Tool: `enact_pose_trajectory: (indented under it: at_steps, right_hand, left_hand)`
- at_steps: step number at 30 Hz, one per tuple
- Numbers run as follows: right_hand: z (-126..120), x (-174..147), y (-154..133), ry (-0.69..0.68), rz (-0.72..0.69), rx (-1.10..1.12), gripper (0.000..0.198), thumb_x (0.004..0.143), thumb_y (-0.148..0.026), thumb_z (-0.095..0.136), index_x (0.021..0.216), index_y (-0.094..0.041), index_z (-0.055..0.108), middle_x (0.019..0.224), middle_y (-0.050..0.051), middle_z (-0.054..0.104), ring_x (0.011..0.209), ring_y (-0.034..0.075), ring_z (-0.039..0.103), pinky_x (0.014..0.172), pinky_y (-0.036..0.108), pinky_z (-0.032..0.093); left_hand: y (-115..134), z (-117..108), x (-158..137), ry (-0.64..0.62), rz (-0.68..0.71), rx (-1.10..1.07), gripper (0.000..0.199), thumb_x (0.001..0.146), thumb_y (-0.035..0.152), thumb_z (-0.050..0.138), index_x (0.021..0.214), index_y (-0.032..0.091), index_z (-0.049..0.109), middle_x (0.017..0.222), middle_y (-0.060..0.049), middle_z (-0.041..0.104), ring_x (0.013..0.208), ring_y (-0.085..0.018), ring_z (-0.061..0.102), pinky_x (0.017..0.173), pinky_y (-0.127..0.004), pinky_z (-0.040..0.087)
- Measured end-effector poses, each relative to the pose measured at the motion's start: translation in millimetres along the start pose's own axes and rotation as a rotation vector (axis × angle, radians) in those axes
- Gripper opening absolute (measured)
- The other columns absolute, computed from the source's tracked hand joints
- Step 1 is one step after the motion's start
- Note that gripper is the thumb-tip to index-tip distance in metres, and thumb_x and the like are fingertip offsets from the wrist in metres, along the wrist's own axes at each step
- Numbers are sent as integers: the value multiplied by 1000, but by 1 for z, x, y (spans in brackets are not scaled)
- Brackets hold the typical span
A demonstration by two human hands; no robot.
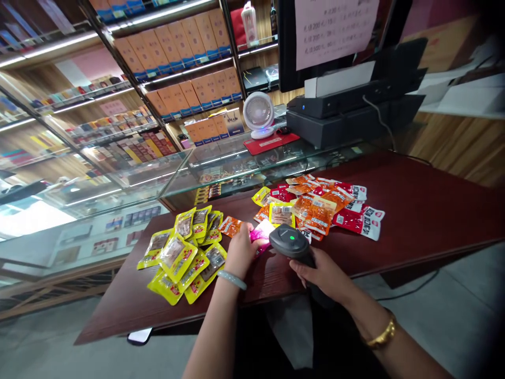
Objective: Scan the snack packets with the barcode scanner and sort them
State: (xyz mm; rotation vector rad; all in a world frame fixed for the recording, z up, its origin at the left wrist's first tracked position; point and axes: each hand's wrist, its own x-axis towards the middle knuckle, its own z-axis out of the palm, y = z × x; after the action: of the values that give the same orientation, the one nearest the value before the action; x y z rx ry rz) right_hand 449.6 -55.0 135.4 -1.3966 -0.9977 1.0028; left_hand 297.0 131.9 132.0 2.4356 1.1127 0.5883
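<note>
Dark red tabletop partly covered: yellow packets heaped toward left end; orange packets and red-and-white packets piled near middle, yellow ones mixed in; single orange packet seen beside yellow heap.

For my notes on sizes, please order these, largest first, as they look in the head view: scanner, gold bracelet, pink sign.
1. Pink sign, cut by the top edge
2. Scanner
3. Gold bracelet

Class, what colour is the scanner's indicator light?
The indicator light is green, clearest in the head view.
</note>
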Motion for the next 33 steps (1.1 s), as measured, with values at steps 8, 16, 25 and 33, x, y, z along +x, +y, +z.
enact_pose_trajectory:
  at_steps: [8,16,25,33]
  right_hand:
    - [-14,-2,14,146,-1,94,38,81,-56,69,83,-21,53,58,-5,55,47,13,50,49,26,43]
    - [-25,-5,21,163,24,82,38,83,-55,68,85,-20,54,57,-5,55,47,13,51,48,26,42]
    - [-3,3,17,13,13,45,33,85,-51,67,84,-20,55,57,-4,54,48,13,49,48,26,40]
    - [0,4,13,6,15,-12,31,85,-48,66,84,-20,54,57,-4,55,49,13,51,48,25,41]
  left_hand:
    - [70,51,78,-85,-134,-869,35,81,37,68,109,20,55,80,-1,67,64,-14,63,64,-28,53]
    - [68,50,79,-97,94,-711,50,82,27,68,130,21,58,134,-14,63,124,-26,59,102,-42,49]
    - [-48,-34,55,-103,-16,474,41,87,19,56,128,22,64,139,-17,58,136,-32,46,113,-48,32]
    - [-36,-45,58,-259,55,701,38,83,48,65,102,15,64,119,-19,62,119,-33,54,102,-42,38]
